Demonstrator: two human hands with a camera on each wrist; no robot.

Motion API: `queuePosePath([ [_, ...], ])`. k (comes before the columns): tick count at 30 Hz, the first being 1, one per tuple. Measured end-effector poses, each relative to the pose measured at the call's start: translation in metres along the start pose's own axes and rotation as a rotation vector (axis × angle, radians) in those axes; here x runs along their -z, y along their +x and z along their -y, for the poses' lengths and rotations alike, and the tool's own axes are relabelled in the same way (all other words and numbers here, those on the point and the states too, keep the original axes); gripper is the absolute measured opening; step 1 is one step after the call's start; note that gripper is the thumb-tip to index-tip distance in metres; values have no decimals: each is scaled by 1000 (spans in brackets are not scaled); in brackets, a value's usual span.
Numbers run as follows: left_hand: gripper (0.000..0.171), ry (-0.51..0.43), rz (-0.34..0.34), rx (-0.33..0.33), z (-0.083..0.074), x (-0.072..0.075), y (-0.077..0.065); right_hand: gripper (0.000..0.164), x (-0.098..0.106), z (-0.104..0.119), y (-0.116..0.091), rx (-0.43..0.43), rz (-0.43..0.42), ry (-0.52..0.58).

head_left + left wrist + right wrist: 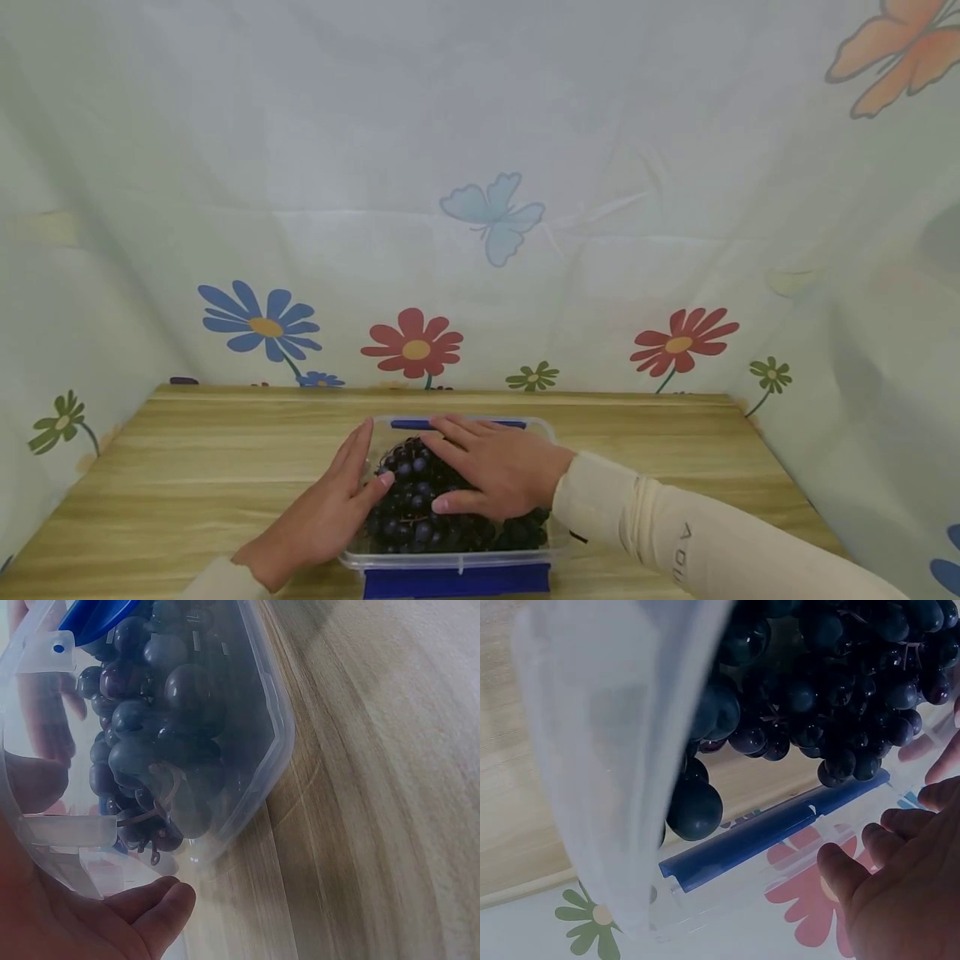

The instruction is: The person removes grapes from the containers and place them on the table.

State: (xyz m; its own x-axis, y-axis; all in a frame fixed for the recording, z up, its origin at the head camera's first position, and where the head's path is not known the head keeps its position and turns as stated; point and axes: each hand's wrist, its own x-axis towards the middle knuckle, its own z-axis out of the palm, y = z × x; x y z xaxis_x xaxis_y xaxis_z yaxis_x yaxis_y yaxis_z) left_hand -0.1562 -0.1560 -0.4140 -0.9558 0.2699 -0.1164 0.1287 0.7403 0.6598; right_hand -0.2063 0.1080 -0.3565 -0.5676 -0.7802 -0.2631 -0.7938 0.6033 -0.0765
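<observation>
The box (420, 563) sits on the near part of the table (210, 475), clear plastic with blue clips (457, 582), and dark grapes (408, 500) fill much of it. The left hand (330, 504) lies along its left side with fingers long and nearly straight, thumb angled in over the rim; nothing is pinched. The right hand (504, 468) is spread flat across the top, fingertips near the far rim and thumb over the grapes — whether it presses on them I cannot tell. Neither hand has closed round anything. The box looks light and fairly stiff, thin enough to flex a little, and smooth enough to slide under a loose palm; the grapes likely make up most of the weight. They should be firm but easily burst, and apt to roll off their stems (139, 817) if squeezed. The sound hold would be a palm on each of two opposite walls, fingers under the rim, keeping the box level — the clips look too thin to lift by.
</observation>
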Motion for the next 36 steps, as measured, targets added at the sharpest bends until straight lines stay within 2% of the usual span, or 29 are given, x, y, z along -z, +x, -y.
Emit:
queuePosePath([
  [11,84,-21,3,-9,0,0,0,82,-3,-2,7,40,8,-26],
  [17,84,-20,11,21,-1,-1,1,82,-1,2,12,53,20,-66],
  [30,85,-37,18,42,-1,0,2,81,6,8,25,72,104,-55],
  [36,86,-45,32,31,0,0,2,84,8,13,33,31,95,-48],
])
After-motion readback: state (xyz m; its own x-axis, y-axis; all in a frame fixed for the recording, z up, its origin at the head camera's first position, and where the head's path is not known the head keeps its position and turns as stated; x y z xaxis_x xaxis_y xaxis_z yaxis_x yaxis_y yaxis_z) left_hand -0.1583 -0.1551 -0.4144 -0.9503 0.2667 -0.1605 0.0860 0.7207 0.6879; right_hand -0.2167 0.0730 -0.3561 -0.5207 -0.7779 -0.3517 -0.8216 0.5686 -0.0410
